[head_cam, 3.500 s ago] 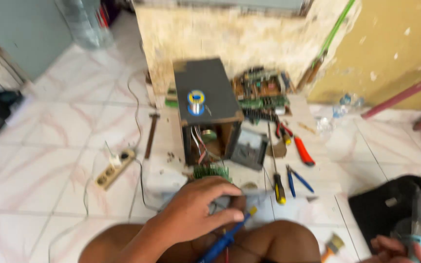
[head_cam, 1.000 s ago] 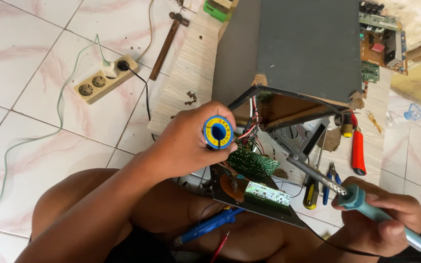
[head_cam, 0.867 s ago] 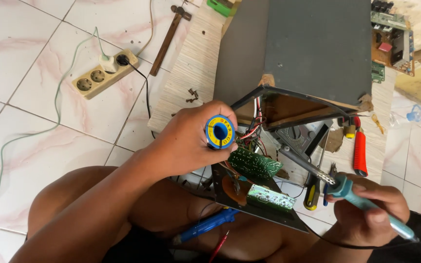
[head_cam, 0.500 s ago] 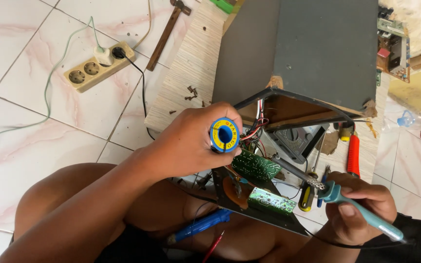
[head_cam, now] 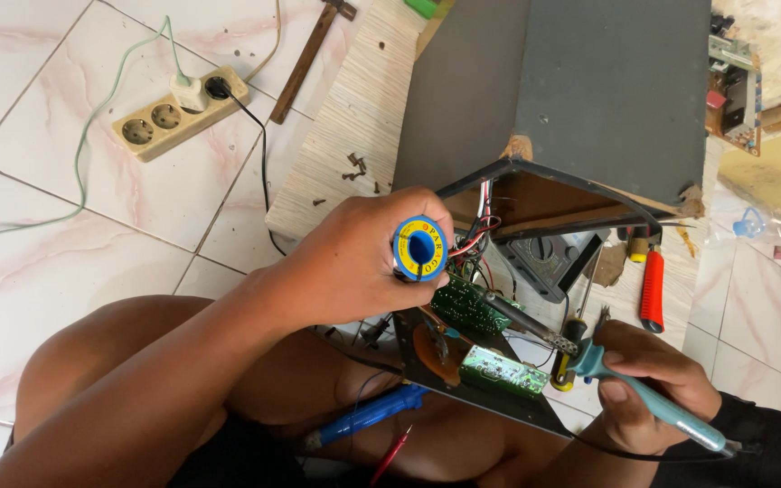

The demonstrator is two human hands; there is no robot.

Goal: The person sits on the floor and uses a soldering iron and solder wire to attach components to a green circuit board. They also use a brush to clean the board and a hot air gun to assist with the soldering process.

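My left hand (head_cam: 354, 262) grips a small yellow and blue spool of solder wire (head_cam: 420, 247), held just above a green circuit board (head_cam: 469, 307). My right hand (head_cam: 648, 384) holds a soldering iron with a teal handle (head_cam: 653, 402); its metal tip (head_cam: 499, 303) points left at that green board. A second green board (head_cam: 503, 370) and a round orange part (head_cam: 434, 351) sit on a dark panel (head_cam: 490, 398) resting over my legs. Red and white wires (head_cam: 474, 237) run from the boards up into a dark grey speaker box (head_cam: 571, 90).
A beige power strip (head_cam: 178, 113) with two plugs lies on the tiled floor at upper left, next to a hammer (head_cam: 309, 54). Loose screws (head_cam: 354, 167) lie on a pale wooden board (head_cam: 354, 136). A red-handled tool (head_cam: 651, 289) and a screwdriver (head_cam: 571, 348) lie right. A blue tool (head_cam: 368, 416) rests on my leg.
The view has closed in on the box since the wide shot. In the last second my right hand has brought the iron's tip left and up to the green board; the spool stayed put.
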